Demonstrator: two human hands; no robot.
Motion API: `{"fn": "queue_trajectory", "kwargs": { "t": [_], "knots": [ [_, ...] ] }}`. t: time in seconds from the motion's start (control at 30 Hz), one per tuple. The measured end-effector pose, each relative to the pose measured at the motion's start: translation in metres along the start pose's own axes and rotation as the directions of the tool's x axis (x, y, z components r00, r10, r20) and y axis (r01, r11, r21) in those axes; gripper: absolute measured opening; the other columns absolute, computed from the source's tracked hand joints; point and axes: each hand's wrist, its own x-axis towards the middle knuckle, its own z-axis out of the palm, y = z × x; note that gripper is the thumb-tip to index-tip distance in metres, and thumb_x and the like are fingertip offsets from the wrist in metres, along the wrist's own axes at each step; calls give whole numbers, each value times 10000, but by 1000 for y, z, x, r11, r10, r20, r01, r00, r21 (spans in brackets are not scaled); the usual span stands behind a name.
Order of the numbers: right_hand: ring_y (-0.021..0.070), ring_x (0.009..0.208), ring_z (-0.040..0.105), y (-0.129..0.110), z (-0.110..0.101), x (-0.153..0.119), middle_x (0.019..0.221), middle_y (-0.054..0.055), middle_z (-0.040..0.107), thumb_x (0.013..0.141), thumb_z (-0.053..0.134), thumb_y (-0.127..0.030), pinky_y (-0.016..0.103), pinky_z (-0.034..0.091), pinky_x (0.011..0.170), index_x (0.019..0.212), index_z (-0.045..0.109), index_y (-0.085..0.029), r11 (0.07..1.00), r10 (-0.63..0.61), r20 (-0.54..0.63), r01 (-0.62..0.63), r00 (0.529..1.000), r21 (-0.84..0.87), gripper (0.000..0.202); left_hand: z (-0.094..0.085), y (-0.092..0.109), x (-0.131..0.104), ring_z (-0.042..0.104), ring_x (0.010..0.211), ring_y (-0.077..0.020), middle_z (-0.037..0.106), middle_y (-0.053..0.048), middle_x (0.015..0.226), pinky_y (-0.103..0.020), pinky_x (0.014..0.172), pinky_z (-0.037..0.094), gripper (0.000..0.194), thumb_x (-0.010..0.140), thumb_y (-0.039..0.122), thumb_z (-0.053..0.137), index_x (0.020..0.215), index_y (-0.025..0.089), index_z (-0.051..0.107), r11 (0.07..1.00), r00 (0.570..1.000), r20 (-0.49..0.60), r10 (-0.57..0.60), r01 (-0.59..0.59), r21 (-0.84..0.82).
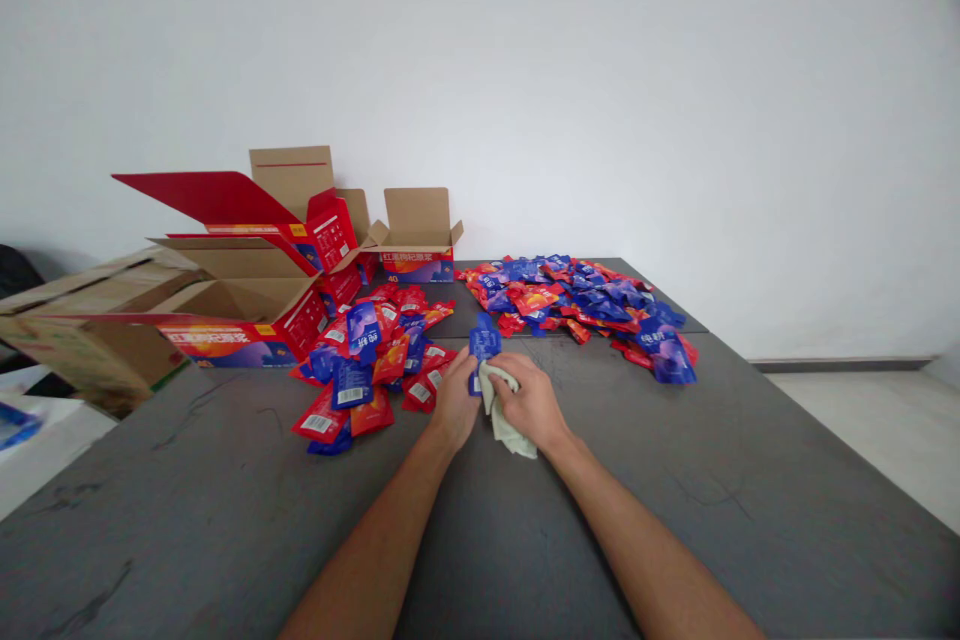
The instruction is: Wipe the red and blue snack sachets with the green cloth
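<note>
Near the middle of the table, my left hand [455, 402] grips a blue pouch [484, 340] by its left edge, with the spout end pointing away from me. A pale cloth [512, 437] is bunched in my right hand [531, 402], its loose end hanging toward me. The cloth lies against the lower right part of the pouch. Close to the left of my left hand is a pile of red and blue pouches [352, 383]. A larger, wider heap of similar pouches [536, 297] lies farther off to the right.
Several open cardboard boxes stand at the back left, among them a red box [232, 345] with raised flaps and a smaller box [417, 265]. A brown carton [90, 320] is beyond the table's left edge. The dark table [637, 480] reaches toward a white wall.
</note>
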Motion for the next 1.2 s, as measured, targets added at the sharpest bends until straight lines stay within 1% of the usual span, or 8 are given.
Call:
{"fn": "queue_trajectory", "kwargs": {
  "t": [0.13,0.23,0.33,0.53,0.73,0.83,1.0,1.2],
  "knots": [
    [226,1073,588,3,-2,-1,1110,71,665,890,603,-198,380,477,970,1096,723,-279,989,-75,57,82,996,-124,252,2,11,-5,661,888,-172,708,-42,1068,-245,714,498,866,584,38,604,1413,262,487,998,999,47,6,-3,-56],
    [224,1054,579,5,-6,-1,1086,62,652,875,660,-234,361,479,945,1088,725,-288,981,-106,126,125,986,-150,229,3,15,-8,652,904,-173,692,-48,1157,-214,655,476,1008,499,-13,541,1457,282,438,1000,998,57,9,-8,-6],
    [223,1015,581,9,-12,2,1038,57,652,884,658,-253,352,480,916,1053,737,-291,978,-87,77,100,993,-185,190,4,13,-9,650,944,-191,676,-66,1220,-203,630,462,999,489,-16,530,1444,268,471,999,995,105,0,-4,40],
    [247,1029,567,16,-24,9,1055,81,643,933,571,-275,385,456,958,1076,738,-259,966,-25,-214,-32,976,-257,221,7,8,-13,660,976,-216,677,-83,1248,-233,692,495,963,476,-38,524,1397,239,548,994,975,198,-103,94,55],
    [233,1018,570,8,-14,3,1048,77,650,934,564,-271,365,467,932,1097,731,-260,973,-80,-19,74,997,-221,234,0,6,-9,631,1099,-231,630,-63,1353,-233,737,512,960,483,-31,507,1401,249,546,994,981,191,-38,18,106],
    [227,1012,576,8,-16,5,1044,74,651,937,560,-287,366,469,931,1081,734,-242,978,-52,-114,27,992,-207,231,0,3,-9,592,1199,-245,599,-60,1401,-309,912,515,961,493,-20,485,1416,245,538,988,969,247,-18,-21,155],
    [230,977,586,16,-28,11,1023,80,640,932,561,-335,376,474,921,1081,738,-213,971,26,-326,-101,945,-217,261,6,-1,-13,519,1319,-254,574,-52,1436,-414,1137,377,931,526,-7,443,1421,226,548,950,905,423,-49,-88,299],
    [213,984,603,8,-15,5,1024,72,656,929,555,-283,339,474,917,1081,732,-218,979,30,-191,-68,981,-193,242,-1,0,-9,465,1375,-251,523,-26,1490,-417,1169,344,974,537,-5,465,1477,249,473,945,944,330,-2,-106,309]
  ]
}}
